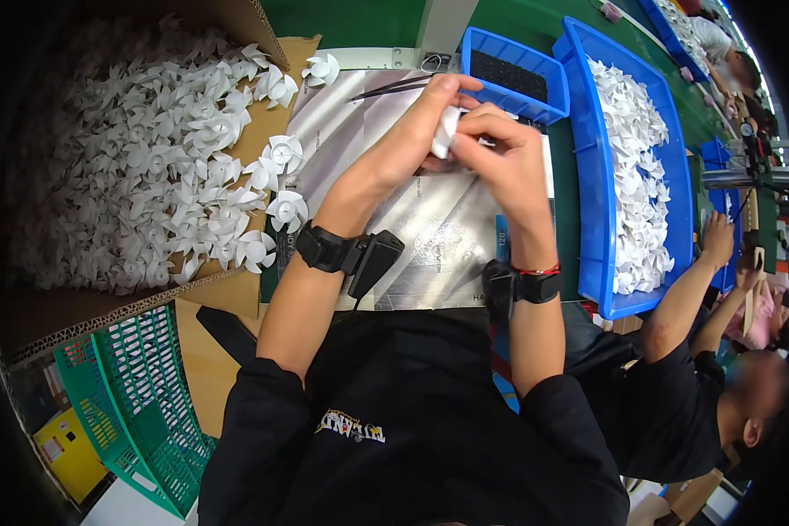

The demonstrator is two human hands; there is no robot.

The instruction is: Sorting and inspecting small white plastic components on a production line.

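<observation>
Green tabletop (351, 26) shows round the edges of a shiny silver-grey printed sheet (438, 232). Near the top of the sheet, the left hand (416, 127) and the right hand (507, 156) meet at one small white bladed piece (444, 133) — it sits between them. The left fingers curl round it, some tips hidden, and the right thumb and finger pinch its right side.

Between the forearms there is good room down to the sheet's bottom edge. The left side is tighter: loose white fan-shaped wheels (287, 210) lie along that edge, beside a big brown cardboard box (61, 320) heaped with more. On the right, just a thin green strip parts the sheet from a long blue plastic bin (593, 219), full of white wheels too.

Past the hands, a small blue plastic bin (517, 103) holds tiny black bits (508, 74) — and a long thin black tool (393, 88) lies to its left, near the left hand.
</observation>
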